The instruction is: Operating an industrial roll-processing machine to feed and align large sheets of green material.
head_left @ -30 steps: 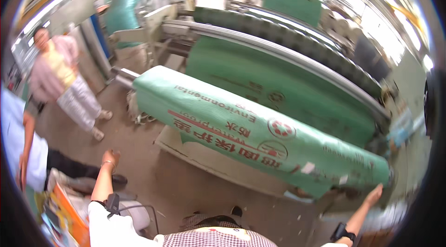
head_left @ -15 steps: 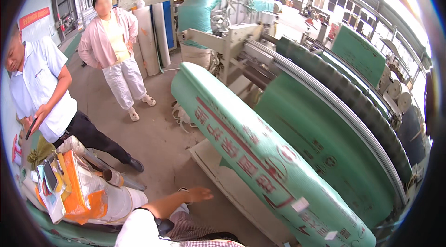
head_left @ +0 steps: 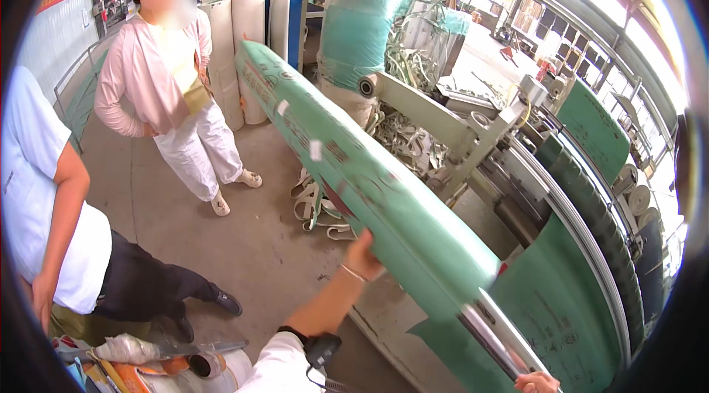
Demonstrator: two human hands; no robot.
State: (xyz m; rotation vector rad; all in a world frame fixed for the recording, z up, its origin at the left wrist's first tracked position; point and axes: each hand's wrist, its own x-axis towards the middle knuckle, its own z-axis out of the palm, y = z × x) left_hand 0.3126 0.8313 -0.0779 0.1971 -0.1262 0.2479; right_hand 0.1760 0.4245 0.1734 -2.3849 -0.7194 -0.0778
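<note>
Green roll (head_left: pixel 402 201) ran lengthwise away up-left, left hand (head_left: pixel 363 255) touching its near side, grip unclear, right hand (head_left: pixel 537 382) curled round silver shaft (head_left: pixel 492 341).

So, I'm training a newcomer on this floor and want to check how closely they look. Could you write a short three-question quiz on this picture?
1. Multiple choice: what does the wearer's left hand touch?
A) The blue panel
B) The green roll
C) A phone

2. True or false: in the picture, the co-worker in pink stands to the left of the large teal bag.

3. Fill in: at the roll's near end, the right hand is on a shiny ____.

Key: 1. B. 2. True. 3. Metal bar.
</note>
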